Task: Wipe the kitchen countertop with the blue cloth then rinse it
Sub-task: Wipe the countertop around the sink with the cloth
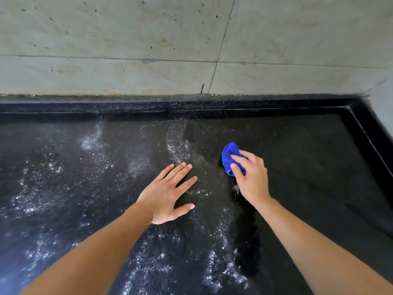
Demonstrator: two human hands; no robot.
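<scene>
Your blue cloth (pixel 228 155), bunched on the black countertop (pixel 308 167).
You have it wadded into a small bright-blue lump, pressed on the stone right of centre under your right hand (pixel 252 177). The dark speckled countertop carries white flecked patches across its left and middle; right of the cloth it looks evenly dark.

Head view down onto countertop (pixel 302 171)
</scene>
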